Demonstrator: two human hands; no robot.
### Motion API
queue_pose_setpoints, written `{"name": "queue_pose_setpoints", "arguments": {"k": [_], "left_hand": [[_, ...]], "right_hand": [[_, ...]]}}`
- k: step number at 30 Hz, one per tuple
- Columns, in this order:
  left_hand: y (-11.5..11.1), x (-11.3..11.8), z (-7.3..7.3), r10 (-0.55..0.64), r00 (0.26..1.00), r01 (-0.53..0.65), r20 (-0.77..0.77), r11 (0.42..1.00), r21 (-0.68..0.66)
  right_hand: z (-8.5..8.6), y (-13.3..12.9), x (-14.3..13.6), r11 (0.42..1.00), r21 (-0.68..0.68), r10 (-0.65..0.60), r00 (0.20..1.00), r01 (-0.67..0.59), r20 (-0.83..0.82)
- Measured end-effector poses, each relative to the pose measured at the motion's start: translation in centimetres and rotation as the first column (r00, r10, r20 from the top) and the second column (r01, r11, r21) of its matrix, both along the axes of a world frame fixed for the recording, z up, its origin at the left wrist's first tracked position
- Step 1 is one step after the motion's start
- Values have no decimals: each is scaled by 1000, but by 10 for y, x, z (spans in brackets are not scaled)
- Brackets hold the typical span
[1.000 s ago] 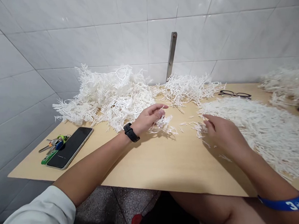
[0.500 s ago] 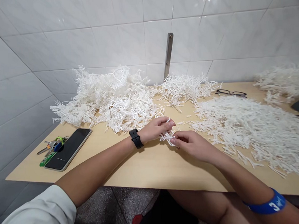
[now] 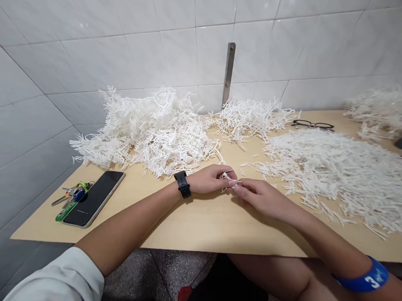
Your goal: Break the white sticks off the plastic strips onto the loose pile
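Note:
Above the middle of the table, my left hand [image 3: 210,178] is closed, thumb against fingers, on a small white branched piece [image 3: 225,176] that looks like a plastic sprig. My right hand [image 3: 262,196] meets it from the right, its thumb and forefinger pinched on the same piece. Fingers cover much of the piece. Just behind my left hand lies a big tangled heap of white branched pieces [image 3: 159,130]. To the right of my right hand spreads a wide pile of short white pieces [image 3: 338,174].
A smaller white heap [image 3: 249,115] lies by a metal bar [image 3: 228,74] at the tiled wall. Glasses [image 3: 311,124] rest behind the wide pile. At left on the table [image 3: 192,228] are a phone [image 3: 94,200] and keys [image 3: 72,194]. Another white pile [image 3: 382,107] is back right.
My hands have come closer together, and the white piece is now more enclosed by my fingers. My left fingers have curled in; my right hand has shifted slightly. The piles look the same.

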State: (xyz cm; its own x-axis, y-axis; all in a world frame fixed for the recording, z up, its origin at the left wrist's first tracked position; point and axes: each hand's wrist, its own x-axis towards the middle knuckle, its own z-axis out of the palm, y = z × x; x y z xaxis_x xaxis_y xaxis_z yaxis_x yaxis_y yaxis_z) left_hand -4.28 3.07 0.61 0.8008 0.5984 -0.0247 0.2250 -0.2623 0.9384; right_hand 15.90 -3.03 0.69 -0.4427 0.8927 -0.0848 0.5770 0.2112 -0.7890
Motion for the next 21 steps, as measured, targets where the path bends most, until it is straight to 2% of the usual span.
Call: {"name": "queue_pose_setpoints", "arguments": {"k": [4,8,14,15,17,19,21], "left_hand": [[-3,2,1,-23,999,29,-41,987,155],[-2,2,-7,-25,999,31,-35,979,199],[14,-5,-18,191,970,-204,150,976,79],[15,-6,-19,202,965,-214,165,975,59],[14,-5,-17,191,967,-199,166,979,37],[11,-4,-14,165,975,-173,146,984,41],[7,-3,-10,136,983,-143,123,989,47]], "right_hand": [[-1,-1,-2,999,-1,43,998,-43,56],[0,-11,-6,994,90,53,989,-66,135],[9,-35,-10,970,150,156,961,-193,230],[11,-34,-8,966,194,115,957,-170,266],[12,-27,3,941,333,-64,927,-68,369],[12,-15,17,881,472,-271,837,17,476],[13,-4,30,826,564,-400,725,19,561]]}}
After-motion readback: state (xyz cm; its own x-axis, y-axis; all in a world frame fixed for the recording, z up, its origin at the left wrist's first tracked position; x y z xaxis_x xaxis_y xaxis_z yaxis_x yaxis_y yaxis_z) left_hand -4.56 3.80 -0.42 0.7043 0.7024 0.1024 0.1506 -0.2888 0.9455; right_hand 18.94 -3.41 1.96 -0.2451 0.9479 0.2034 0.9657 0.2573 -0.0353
